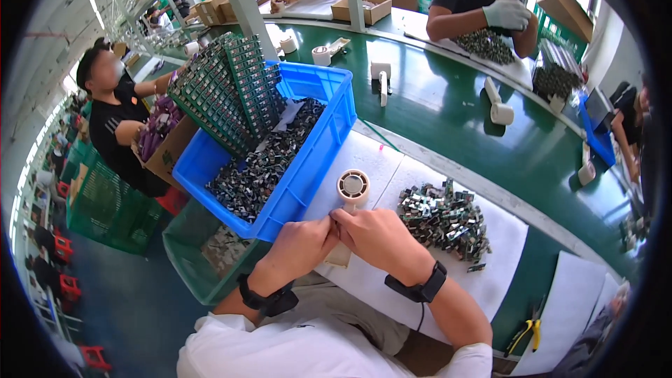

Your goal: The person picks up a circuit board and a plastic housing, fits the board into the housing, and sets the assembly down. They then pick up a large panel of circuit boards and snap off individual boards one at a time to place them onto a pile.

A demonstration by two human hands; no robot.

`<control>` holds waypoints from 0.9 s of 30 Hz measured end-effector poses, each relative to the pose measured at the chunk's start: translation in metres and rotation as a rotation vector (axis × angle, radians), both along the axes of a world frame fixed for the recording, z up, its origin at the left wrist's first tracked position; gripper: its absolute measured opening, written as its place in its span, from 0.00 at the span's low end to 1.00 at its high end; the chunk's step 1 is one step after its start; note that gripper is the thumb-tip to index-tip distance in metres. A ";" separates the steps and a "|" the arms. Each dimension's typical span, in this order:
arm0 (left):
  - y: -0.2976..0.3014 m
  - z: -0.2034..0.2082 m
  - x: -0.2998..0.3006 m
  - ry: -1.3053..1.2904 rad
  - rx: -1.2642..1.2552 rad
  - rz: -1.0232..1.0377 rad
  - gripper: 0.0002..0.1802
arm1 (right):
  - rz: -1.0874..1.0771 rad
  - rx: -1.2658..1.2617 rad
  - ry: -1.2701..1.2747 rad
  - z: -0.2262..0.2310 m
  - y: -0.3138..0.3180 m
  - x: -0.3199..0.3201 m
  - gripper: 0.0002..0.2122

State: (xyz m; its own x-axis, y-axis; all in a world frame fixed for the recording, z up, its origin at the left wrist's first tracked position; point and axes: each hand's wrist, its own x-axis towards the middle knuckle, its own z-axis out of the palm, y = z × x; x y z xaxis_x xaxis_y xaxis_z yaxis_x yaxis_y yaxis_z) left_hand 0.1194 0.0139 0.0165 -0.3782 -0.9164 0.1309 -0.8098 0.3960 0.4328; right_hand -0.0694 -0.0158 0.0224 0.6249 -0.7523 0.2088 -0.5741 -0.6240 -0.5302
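Observation:
A cream handheld fan [353,186] with a round grille lies over the white sheet in front of me, its head pointing away. My left hand [301,245] and my right hand [381,236] meet over its handle, fingers closed and thumbs together. Whether they pinch a small part there is hidden by the fingers. The handle's pale lower end [339,257] shows beneath my hands. Close by on the right is a heap of small green circuit boards [445,224]. Left of my hands stands a blue crate [308,180] of loose small boards, with green board panels [222,91] upright in it.
Several cream fans, one being a fan [501,112], lie along the green conveyor [427,91] ahead. Yellow-handled pliers [526,332] rest at lower right. A green bin [183,255] stands below the crate. A person [112,119] at left holds a carton; a gloved co-worker [483,10] sits opposite.

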 end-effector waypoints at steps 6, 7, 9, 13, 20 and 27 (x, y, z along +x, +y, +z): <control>0.007 0.015 -0.009 -0.103 0.012 0.048 0.10 | 0.073 -0.002 -0.055 -0.004 -0.012 -0.006 0.09; 0.007 0.016 -0.010 -0.127 0.000 0.052 0.10 | 0.089 0.001 -0.114 -0.006 -0.015 -0.008 0.09; 0.007 0.018 -0.012 -0.167 -0.004 0.053 0.10 | 0.110 0.035 -0.169 -0.012 -0.022 -0.011 0.09; 0.005 0.025 -0.013 -0.236 -0.024 0.020 0.11 | 0.141 0.093 -0.259 -0.017 -0.025 -0.009 0.08; 0.006 0.030 -0.015 -0.217 -0.112 0.093 0.11 | 0.094 0.073 -0.162 -0.016 -0.019 -0.005 0.07; 0.018 0.015 -0.013 -0.086 -0.071 0.204 0.08 | 0.109 0.024 -0.131 -0.020 -0.027 -0.005 0.07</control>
